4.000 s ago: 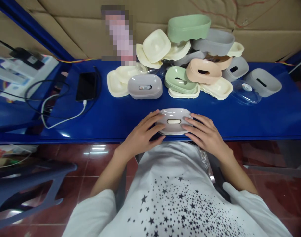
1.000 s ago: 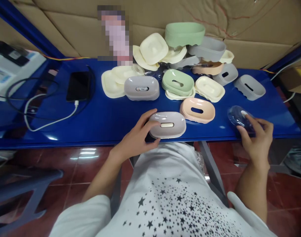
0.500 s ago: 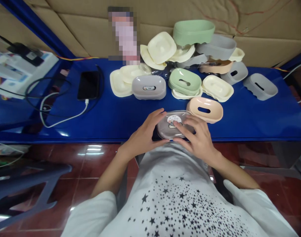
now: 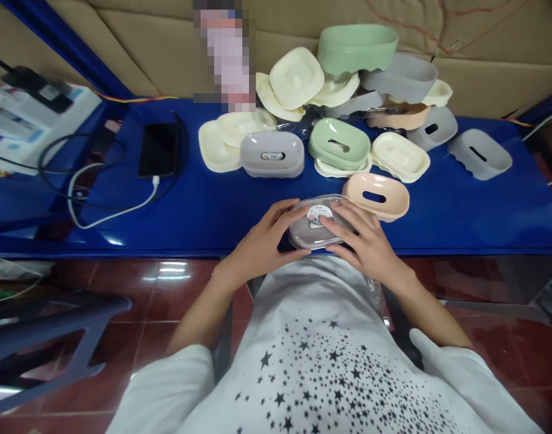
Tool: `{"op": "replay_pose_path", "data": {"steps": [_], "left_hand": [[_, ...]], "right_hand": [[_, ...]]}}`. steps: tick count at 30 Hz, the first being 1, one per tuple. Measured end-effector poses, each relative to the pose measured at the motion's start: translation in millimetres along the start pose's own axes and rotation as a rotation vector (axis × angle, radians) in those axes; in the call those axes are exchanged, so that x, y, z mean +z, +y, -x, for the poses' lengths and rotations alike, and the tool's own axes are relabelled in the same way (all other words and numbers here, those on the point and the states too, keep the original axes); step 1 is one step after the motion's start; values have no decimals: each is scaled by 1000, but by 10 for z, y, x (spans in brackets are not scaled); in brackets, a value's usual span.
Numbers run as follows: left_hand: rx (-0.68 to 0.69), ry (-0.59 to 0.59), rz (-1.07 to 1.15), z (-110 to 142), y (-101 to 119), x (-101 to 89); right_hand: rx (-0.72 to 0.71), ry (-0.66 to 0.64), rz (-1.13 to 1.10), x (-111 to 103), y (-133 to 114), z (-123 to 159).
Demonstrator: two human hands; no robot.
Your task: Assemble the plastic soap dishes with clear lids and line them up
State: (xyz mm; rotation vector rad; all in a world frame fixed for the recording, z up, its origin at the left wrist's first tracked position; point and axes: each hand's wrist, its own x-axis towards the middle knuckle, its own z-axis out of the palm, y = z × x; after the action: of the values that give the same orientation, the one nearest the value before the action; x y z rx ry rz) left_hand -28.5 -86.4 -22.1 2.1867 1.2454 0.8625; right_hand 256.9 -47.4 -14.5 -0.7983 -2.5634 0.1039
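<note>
A grey soap box (image 4: 323,237) with a clear lid and a round white label lies at the table's front edge, right before my body. Round its left end curls my left hand (image 4: 269,238), thumb along the near edge and fingertips at the far side. My right hand (image 4: 366,235) grips the right end, with the index fingertip on the label, other fingers over the lid and the thumb by the near rim. Just beyond it sits a peach soap dish (image 4: 396,198) with a slot in it. Parts of the box's right end are hidden under my fingers.
Behind stand a lilac-grey dish (image 4: 257,164), a green dish (image 4: 334,141) and a cream tray (image 4: 400,158). Several more dishes are heaped at the back, topped by a green one (image 4: 357,51). At left lies a phone (image 4: 158,150) on a white cable, near a power strip (image 4: 31,147).
The right hand's fingers have shifted slightly over the lid, and its thumb has moved a little right along the near edge. Both hands stay on the box. The view has tilted slightly.
</note>
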Motion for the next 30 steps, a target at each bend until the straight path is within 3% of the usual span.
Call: {"op": "replay_pose_path", "data": {"steps": [4, 13, 18, 21, 23, 26, 30], "left_hand": [[-41, -11, -14, 8, 31, 0], [-34, -16, -257, -47, 148, -14], [20, -120, -345, -494, 363, 279], [70, -125, -467, -829, 555, 483], [81, -90, -521, -978, 627, 522], [51, 2, -534, -1008, 520, 353], [-155, 193, -596, -773, 34, -144]], "right_hand": [[24, -61, 18, -49, 95, 106], [343, 40, 252, -417, 643, 784], [523, 162, 354, -536, 888, 974], [503, 213, 339, -560, 895, 929], [461, 197, 311, -576, 890, 899], [513, 219, 372, -601, 962, 952], [639, 283, 430, -586, 1152, 1155]]}}
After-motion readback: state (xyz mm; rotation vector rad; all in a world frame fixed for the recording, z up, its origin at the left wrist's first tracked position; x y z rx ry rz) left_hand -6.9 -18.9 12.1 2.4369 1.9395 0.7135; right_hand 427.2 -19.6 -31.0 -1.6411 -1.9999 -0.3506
